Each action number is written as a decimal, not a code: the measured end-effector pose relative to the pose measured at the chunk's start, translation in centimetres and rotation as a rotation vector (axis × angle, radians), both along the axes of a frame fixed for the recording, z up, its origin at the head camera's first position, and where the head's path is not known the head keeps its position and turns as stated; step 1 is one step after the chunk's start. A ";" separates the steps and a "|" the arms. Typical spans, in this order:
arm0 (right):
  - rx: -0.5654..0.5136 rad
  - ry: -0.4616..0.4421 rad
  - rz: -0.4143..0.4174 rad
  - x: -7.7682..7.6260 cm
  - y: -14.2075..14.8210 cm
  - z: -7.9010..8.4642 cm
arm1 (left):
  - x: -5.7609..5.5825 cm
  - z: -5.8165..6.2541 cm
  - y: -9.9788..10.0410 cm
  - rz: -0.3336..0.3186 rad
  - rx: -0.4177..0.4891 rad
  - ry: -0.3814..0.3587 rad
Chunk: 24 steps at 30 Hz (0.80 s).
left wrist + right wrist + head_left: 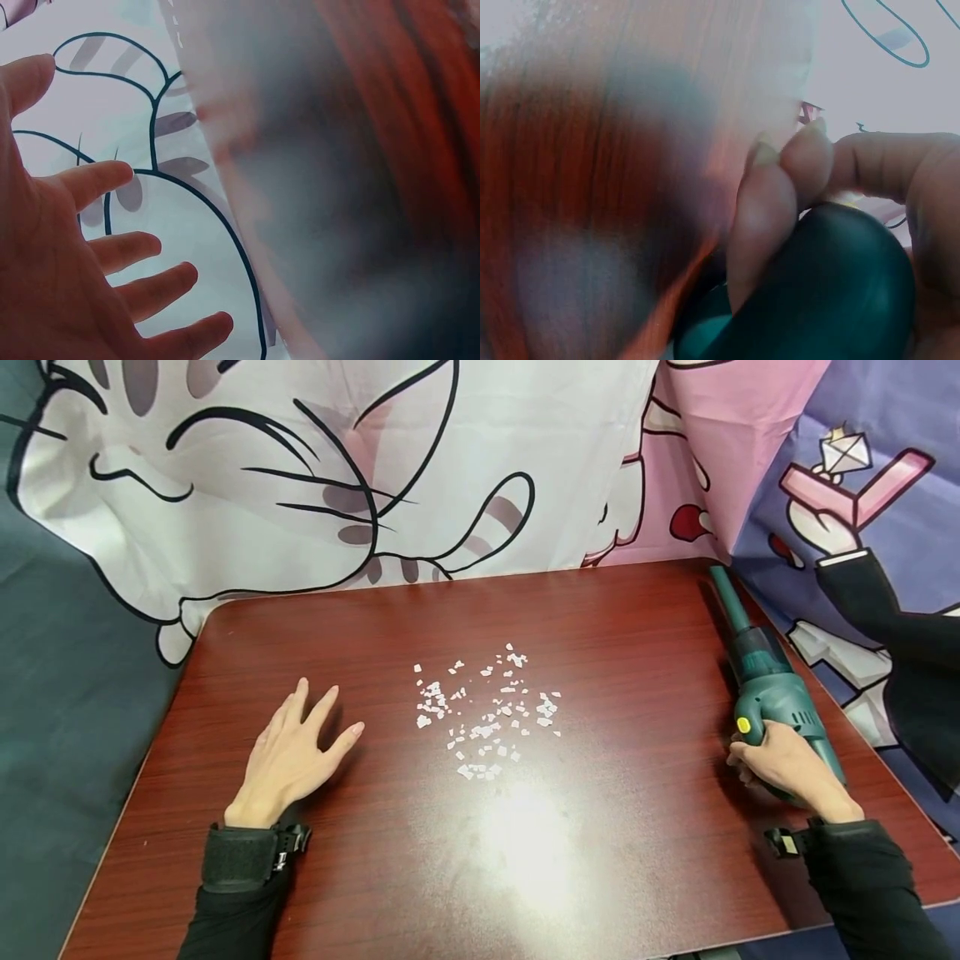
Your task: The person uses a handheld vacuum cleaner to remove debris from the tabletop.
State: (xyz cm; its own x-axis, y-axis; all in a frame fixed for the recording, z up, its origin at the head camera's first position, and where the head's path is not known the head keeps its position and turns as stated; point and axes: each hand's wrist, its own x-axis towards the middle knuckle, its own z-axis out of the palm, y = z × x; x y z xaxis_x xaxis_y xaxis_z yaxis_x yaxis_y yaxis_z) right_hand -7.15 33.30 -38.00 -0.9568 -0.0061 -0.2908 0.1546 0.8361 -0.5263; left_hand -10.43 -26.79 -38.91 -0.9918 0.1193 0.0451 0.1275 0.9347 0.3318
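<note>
At the table's right side my right hand (783,764) grips the handle of a dark green handheld vacuum cleaner (772,681). Its long narrow nozzle (729,597) points toward the far edge. In the right wrist view, the fingers and thumb of my right hand (769,214) curl round the smooth green handle (832,285). My left hand (292,760) is at the left of the table, palm down with fingers spread, holding nothing. Many small white paper scraps (487,729) lie scattered around the table's middle, between both hands and touched by neither.
The reddish-brown wooden table (360,877) has a bright light reflection near its front. Behind it hangs a printed cartoon cloth (480,435), and more patterned cloth (915,527) covers the right side. Dark green fabric (75,710) lies beyond the left edge.
</note>
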 end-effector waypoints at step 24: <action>0.295 0.099 -0.272 0.9 0.5 0.6 | 0.0 0.0 -0.3 0.011 0.006 0.028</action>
